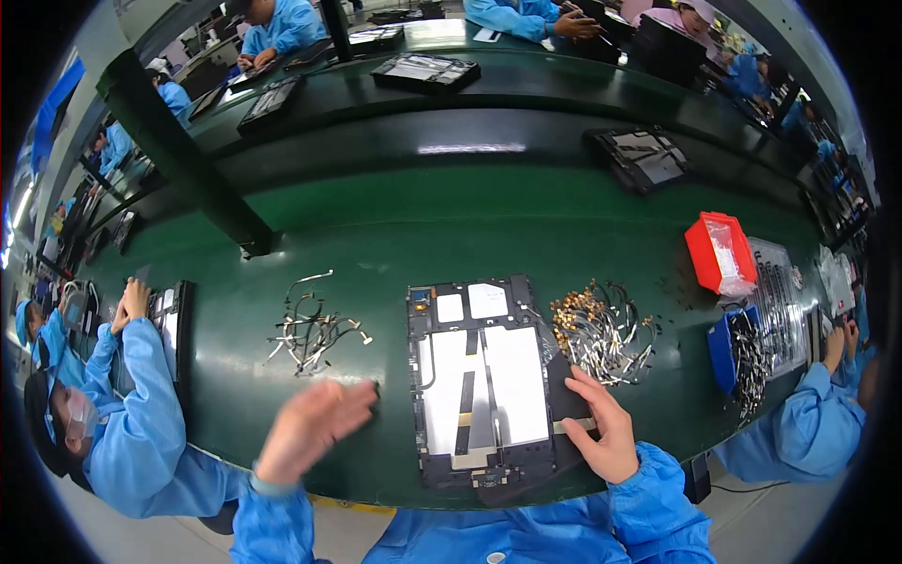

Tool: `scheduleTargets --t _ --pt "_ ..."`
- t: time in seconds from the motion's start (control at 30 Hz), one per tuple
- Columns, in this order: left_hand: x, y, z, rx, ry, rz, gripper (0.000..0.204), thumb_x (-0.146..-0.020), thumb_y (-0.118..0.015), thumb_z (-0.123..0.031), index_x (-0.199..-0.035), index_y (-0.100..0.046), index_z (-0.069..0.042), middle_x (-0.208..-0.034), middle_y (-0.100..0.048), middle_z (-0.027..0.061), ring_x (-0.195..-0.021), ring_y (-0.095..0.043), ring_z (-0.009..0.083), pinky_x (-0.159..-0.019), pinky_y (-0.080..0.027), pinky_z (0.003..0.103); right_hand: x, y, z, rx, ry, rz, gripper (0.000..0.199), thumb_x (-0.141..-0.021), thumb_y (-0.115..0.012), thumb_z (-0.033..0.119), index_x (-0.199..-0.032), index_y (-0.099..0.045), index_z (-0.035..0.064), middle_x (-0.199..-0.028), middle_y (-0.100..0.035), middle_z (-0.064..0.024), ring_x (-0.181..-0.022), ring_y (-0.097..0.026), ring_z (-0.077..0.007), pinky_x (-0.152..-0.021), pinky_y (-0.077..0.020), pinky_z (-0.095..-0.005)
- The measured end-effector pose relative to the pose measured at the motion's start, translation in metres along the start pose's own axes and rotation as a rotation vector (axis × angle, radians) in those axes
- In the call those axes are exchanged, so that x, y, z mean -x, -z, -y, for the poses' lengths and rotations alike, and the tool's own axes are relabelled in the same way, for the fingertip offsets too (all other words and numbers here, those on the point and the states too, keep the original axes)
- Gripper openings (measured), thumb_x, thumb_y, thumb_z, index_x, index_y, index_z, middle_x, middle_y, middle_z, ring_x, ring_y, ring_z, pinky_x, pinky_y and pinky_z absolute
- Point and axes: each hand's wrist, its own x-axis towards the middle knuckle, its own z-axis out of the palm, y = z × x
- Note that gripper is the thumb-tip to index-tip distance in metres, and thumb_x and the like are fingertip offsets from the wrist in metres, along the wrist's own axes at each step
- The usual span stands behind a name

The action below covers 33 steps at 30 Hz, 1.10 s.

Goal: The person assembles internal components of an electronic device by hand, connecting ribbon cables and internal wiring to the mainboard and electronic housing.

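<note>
In front of me lies an opened tablet-like device (442, 376), its black frame showing white battery panels and dark ribbon strips. My right hand (606, 428) rests at its lower right, thumb and fingers apart, touching a dark flat piece (569, 399) with a pale strip beside the frame. My left hand (319, 428) hovers left of the device, blurred by motion, fingers stretched toward it. A small dark spot shows at its fingertips; I cannot make it out. Beyond that hand lies a loose tangle of thin cables (319, 334). A denser pile of cables (606, 329) with gold-coloured ends sits right of the device.
A red bin (722, 254) holding a clear bag and a blue bin (735, 348) full of cables stand at right, beside a clear tray (778, 301). A green post (188, 155) rises at left. Another device (641, 158) lies farther back. Co-workers in blue sit on both sides.
</note>
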Motion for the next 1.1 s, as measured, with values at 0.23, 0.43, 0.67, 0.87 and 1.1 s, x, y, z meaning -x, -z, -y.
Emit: scheduleTargets --t 0.23,0.43,0.67,0.87,1.1 --pt "0.019 -0.066 0.043 -0.09 0.215 0.101 0.013 -0.104 -0.043 -0.017 -0.1 -0.049 -0.007 -0.1 -0.043 -0.0005 -0.097 -0.044 0.0081 -0.094 -0.04 0.022 0.019 -0.02 0.027 0.007 -0.063 0.004 0.059 -0.08 -0.069 0.006 -0.135 -0.049 0.0026 -0.141 -0.046 -0.0281 -0.131 -0.047 -0.0369 -0.106 -0.0391 -0.0388" --pt "0.007 -0.064 0.044 -0.259 0.139 0.189 0.013 -0.104 -0.041 -0.016 -0.1 -0.049 -0.006 -0.116 -0.043 0.0028 -0.108 -0.036 0.0108 -0.093 -0.03 0.026 0.017 -0.03 0.032 -0.015 -0.062 -0.042 0.065 -0.08 -0.07 0.006 -0.139 -0.044 0.0027 -0.143 -0.042 -0.0299 -0.132 -0.046 -0.0388 -0.107 -0.0386 -0.0394" --pt "-0.015 -0.062 0.017 -0.341 0.004 0.079 0.014 -0.101 -0.048 -0.016 -0.098 -0.055 -0.004 -0.148 -0.04 0.018 -0.14 -0.033 0.0209 -0.11 -0.029 0.031 -0.007 -0.013 0.036 0.122 0.075 -0.06 0.051 -0.082 -0.066 0.001 -0.131 -0.054 0.0049 -0.134 -0.053 -0.025 -0.124 -0.054 -0.0352 -0.1 -0.0447 -0.0378" --pt "-0.013 -0.087 -0.006 -0.345 -0.356 0.087 0.01 -0.098 -0.054 -0.009 -0.094 -0.06 -0.002 -0.15 -0.038 0.018 -0.121 -0.051 0.0162 -0.104 -0.037 0.032 -0.03 -0.02 0.09 -0.134 0.054 0.331 0.027 -0.083 -0.073 0.005 -0.109 -0.069 0.0011 -0.1 -0.069 -0.0134 -0.08 -0.07 -0.0166 -0.072 -0.0554 -0.0281" --pt "-0.02 -0.121 0.014 -0.172 -0.308 0.233 0.014 -0.098 -0.053 -0.012 -0.106 -0.061 -0.004 -0.144 -0.047 0.0186 -0.135 -0.042 0.0231 -0.11 -0.033 0.04 -0.043 -0.041 0.081 -0.286 -0.095 0.318 0.021 -0.084 -0.073 0.005 -0.104 -0.071 -0.0018 -0.094 -0.073 -0.0121 -0.079 -0.07 -0.0141 -0.071 -0.0562 -0.0256"
